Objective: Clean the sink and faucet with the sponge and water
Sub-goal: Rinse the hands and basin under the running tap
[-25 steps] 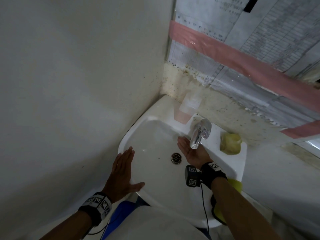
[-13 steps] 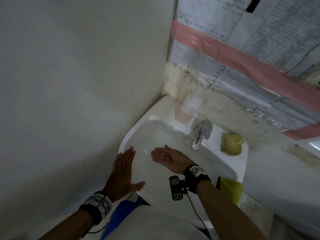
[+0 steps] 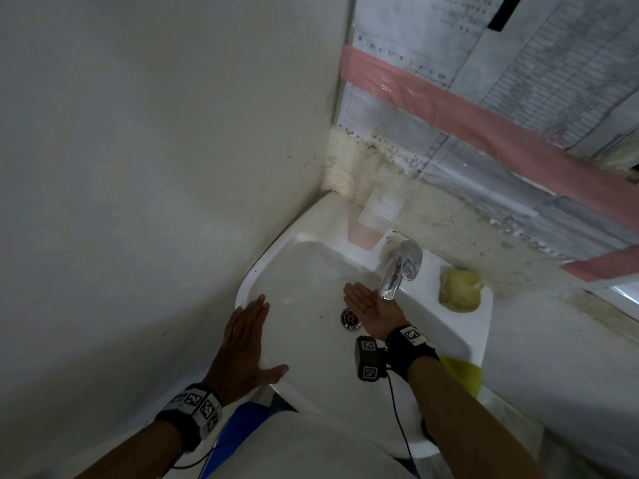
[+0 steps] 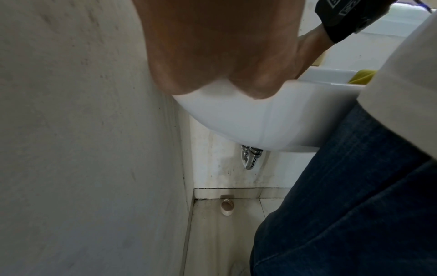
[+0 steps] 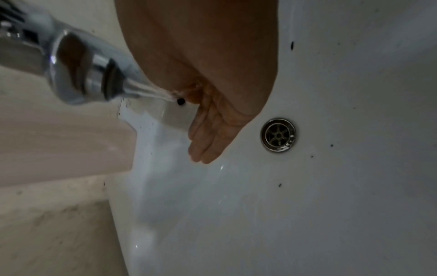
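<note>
Right hand back under the faucet at 1 o'clock, palm flat, catching water; left hand flat on sink rim. More rinsing probably.

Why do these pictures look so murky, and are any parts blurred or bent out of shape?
Head view: dim room light, straight wall edges bowed by the wide lens, a bright glint on the faucet. Left wrist view: the left hand sits so close that it is a soft blur on the sink rim. Right wrist view: grainy, the spout smeared, the right hand fairly sharp beside the drain.
</note>
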